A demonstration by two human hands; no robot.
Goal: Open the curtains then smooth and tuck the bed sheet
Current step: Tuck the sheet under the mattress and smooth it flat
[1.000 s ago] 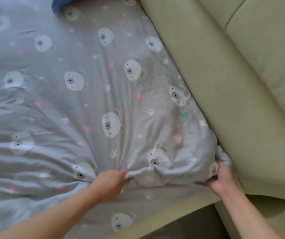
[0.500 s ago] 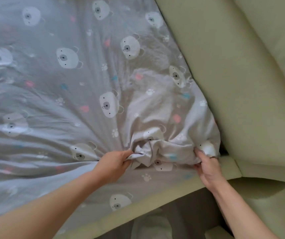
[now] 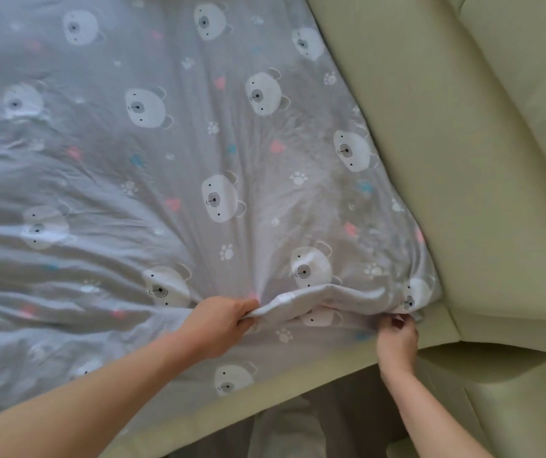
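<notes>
Bed sheet (image 3: 198,153) edge pinched, both grips

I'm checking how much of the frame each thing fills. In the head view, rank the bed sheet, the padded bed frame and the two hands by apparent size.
1. bed sheet
2. padded bed frame
3. left hand
4. right hand, slightly smaller, though the sheet hides some fingertips.

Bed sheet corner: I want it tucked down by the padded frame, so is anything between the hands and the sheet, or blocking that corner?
Nothing visible. The left hand and right hand already grip the bed sheet beside the padded frame.
</notes>
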